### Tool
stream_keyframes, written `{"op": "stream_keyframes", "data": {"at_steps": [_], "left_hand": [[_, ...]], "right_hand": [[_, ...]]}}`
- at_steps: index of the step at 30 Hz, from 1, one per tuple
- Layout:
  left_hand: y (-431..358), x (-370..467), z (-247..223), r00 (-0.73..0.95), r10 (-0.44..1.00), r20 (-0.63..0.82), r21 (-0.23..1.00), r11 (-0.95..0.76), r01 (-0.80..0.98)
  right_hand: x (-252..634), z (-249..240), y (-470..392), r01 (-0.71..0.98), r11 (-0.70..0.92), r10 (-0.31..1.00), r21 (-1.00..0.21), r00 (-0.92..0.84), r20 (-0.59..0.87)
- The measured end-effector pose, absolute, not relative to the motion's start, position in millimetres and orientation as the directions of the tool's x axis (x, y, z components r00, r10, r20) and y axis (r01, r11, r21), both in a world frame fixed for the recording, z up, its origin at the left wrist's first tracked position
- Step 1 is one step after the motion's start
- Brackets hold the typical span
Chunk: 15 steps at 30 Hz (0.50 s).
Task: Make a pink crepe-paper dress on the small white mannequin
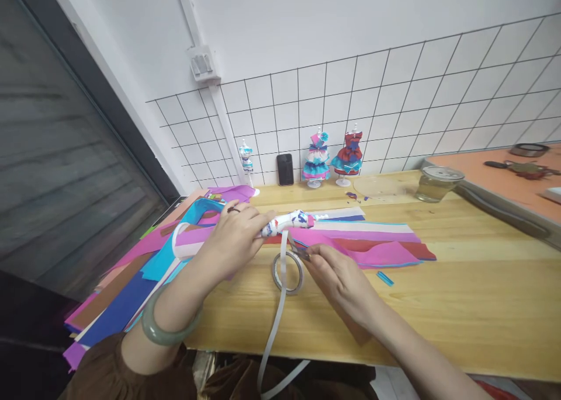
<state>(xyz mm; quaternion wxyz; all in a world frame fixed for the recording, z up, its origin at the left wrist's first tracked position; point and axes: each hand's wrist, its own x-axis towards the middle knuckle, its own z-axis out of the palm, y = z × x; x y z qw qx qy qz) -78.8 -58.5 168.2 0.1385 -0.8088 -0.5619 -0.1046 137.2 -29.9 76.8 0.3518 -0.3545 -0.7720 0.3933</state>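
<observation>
My left hand (pixel 236 236) is wrapped round a small mannequin dress form (pixel 293 221), which lies tilted sideways above the table. White paper with blue and red patches covers its torso, and its round white base (pixel 177 241) shows left of my wrist. From the torso a narrow white strip (pixel 280 306) hangs down past the table edge. My right hand (pixel 339 277) grips small metal scissors (pixel 300 252), their tips close beside the strip near the torso. Whether the blades touch it I cannot tell. Behind the strip lies a tape roll (pixel 299 277).
Coloured paper strips (pixel 385 245) spread under and beyond my hands, with more (pixel 118 295) at left. Dressed mannequins (pixel 316 160) and a phone (pixel 285 169) stand along the wall. A lidded glass jar (pixel 433 185) is at right, near an orange board (pixel 491 166). A blue clip-like piece (pixel 385 278) lies nearer.
</observation>
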Motion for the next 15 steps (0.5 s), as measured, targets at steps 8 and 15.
{"op": "stream_keyframes", "data": {"at_steps": [8, 15], "left_hand": [[-52.4, -76.1, 170.9, 0.369, 0.881, 0.296, -0.053, -0.371, 0.927], [-47.7, -75.7, 172.4, 0.387, 0.880, 0.277, 0.068, -0.419, 0.905]], "right_hand": [[157.2, 87.8, -3.7, 0.311, 0.365, 0.846, -0.877, -0.504, 0.173], [155.2, 83.1, 9.4, 0.212, 0.287, 0.847, -0.934, -0.512, 0.144]]}}
